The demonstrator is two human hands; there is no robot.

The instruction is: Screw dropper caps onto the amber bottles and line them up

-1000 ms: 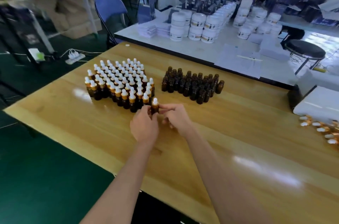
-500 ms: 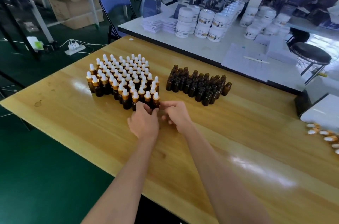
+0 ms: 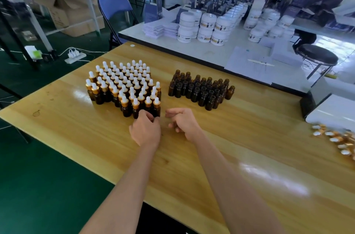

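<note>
Left hand [image 3: 146,131]: fingers curled against the foot of the front-row bottle [image 3: 157,108], at the near right corner of the capped block [image 3: 123,84]. We cannot tell whether they pinch it or only touch it. Right hand [image 3: 185,124]: loosely curled, holding nothing, just clear of that same corner.

Change noted: a second back, both hands are closed round this bottle just in front of the block. Now it stands upright in the front row beside its neighbour, and the right hand is off it. We read this as one cap-and-place cycle finished, or very nearly.

Right of the block and apart from it: the uncapped amber bottles [image 3: 201,89], a tight cluster, necks open. Far right of the block, near the edge of the surface [image 3: 230,147]: loose dropper caps [image 3: 338,139]. Judgement: more than half are capped, and the next cycle needs a bare bottle and a cap.
</note>
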